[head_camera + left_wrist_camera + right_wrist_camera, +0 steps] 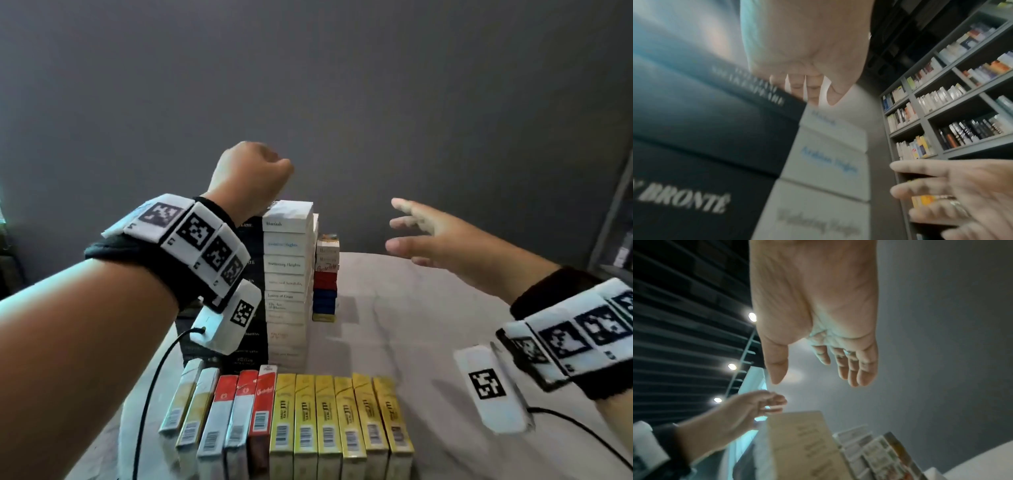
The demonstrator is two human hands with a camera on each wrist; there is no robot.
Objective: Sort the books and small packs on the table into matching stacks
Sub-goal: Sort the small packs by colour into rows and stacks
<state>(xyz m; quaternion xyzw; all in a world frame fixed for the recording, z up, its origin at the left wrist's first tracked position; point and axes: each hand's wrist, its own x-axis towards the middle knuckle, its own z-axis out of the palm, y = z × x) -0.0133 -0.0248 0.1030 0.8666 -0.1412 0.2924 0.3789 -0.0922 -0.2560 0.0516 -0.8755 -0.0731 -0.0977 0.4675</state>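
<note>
Two tall book stacks stand mid-table: white books [287, 274] [828, 154] [803, 446] and, left of them, black books [252, 240] [705, 129], partly hidden by my wrist. A shorter stack of small packs [325, 277] [875, 451] rises just right of the white books. My left hand [274, 171] [813, 91] [768, 404] hovers over the book stacks' tops, fingers loosely bent down, holding nothing. My right hand [411, 233] [818, 369] [941, 194] floats right of the stacks, fingers spread and empty.
Along the table's [428, 325] near edge stands a row of upright packs: several yellow [342, 411], red [246, 404] and two white-gold [191, 401]. A bookshelf [941, 105] stands at the right. Cables trail from both wrist cameras.
</note>
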